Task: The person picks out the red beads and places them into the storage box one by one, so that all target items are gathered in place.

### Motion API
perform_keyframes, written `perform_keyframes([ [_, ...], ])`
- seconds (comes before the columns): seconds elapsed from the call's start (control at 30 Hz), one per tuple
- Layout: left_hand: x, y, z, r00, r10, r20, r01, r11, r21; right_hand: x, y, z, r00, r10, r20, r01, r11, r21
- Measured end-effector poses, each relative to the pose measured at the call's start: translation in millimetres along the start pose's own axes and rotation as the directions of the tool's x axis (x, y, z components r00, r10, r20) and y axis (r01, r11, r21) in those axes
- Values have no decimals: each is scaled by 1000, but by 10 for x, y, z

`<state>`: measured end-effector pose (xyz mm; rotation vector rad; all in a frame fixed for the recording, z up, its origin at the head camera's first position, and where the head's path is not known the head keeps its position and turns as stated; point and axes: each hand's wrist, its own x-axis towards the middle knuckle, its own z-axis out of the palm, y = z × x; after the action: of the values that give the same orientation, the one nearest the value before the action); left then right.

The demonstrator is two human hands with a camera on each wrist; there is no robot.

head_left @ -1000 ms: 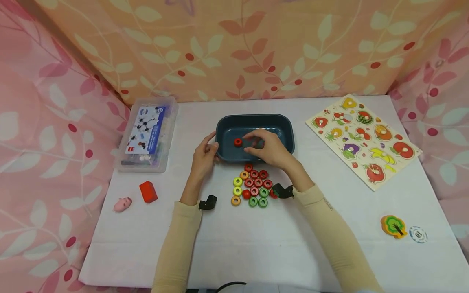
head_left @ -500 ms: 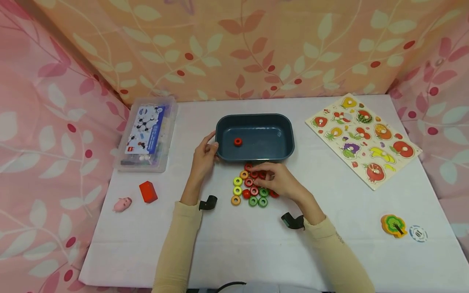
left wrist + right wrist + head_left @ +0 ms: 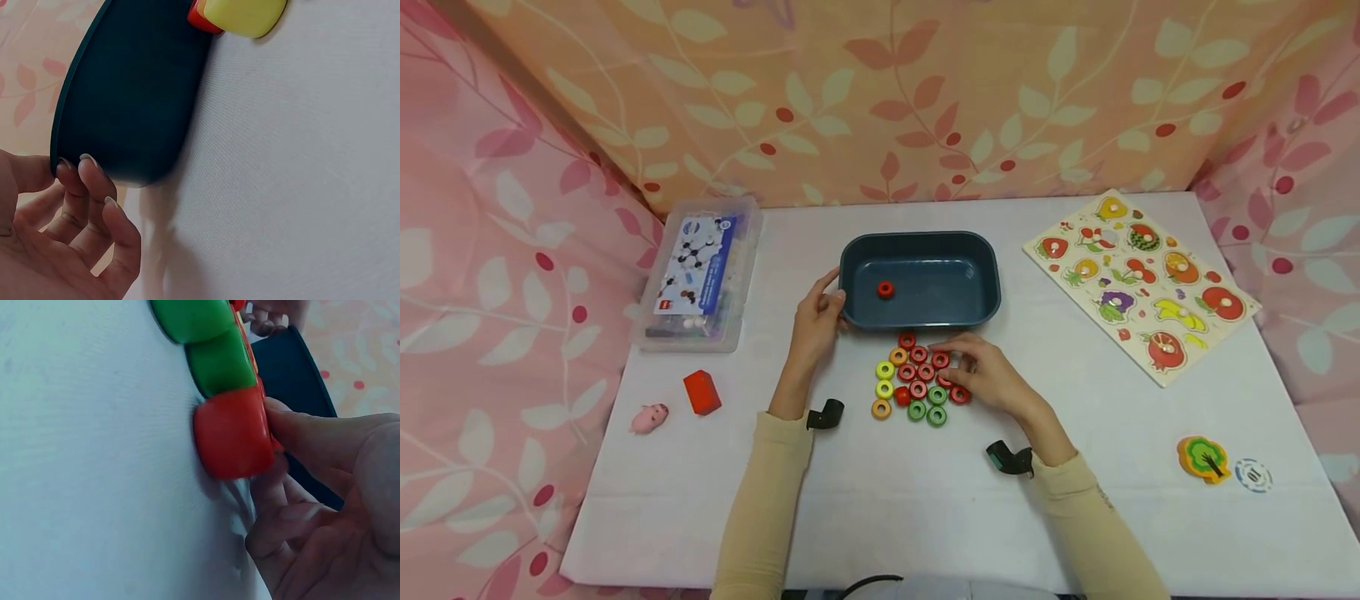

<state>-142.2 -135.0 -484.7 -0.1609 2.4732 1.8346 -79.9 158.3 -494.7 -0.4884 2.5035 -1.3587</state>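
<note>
A dark blue rectangular dish [image 3: 925, 287] stands mid-table with one red ring-shaped bead [image 3: 885, 289] inside. At its left end my left hand [image 3: 816, 325] grips the rim, as the left wrist view also shows, with thumb and fingertips at the dish wall [image 3: 131, 94]. Below the dish lies a cluster of red, orange, yellow and green ring beads [image 3: 918, 389]. My right hand [image 3: 988, 375] is over the cluster's right side, thumb and forefinger spread around a red bead [image 3: 940, 360]. In the right wrist view the thumb overlaps another red bead [image 3: 234, 434] beside green ones [image 3: 222, 359].
A clear plastic case [image 3: 700, 275] is at the back left, with a red block [image 3: 702, 392] and a pink pig figure [image 3: 649, 418] nearer. On the right lie a fruit puzzle board [image 3: 1142, 287], a tree-shaped piece [image 3: 1204, 459] and a round chip [image 3: 1253, 475].
My right hand has come out of the dish back to the bead cluster, then shifted slightly right over it. The left hand has stayed at the dish's left end.
</note>
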Motion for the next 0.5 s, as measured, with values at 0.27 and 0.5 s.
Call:
perform_keyframes([
  [0.27,-10,-4,7,1000,1,-2,-1,1000,10,-13,19,11,999,49,-5,-49,998,40],
  [0.5,3,-12,-6,1000,14,6,-14,1000,17,-10,-45,45,997,74,-23,-74,997,12],
])
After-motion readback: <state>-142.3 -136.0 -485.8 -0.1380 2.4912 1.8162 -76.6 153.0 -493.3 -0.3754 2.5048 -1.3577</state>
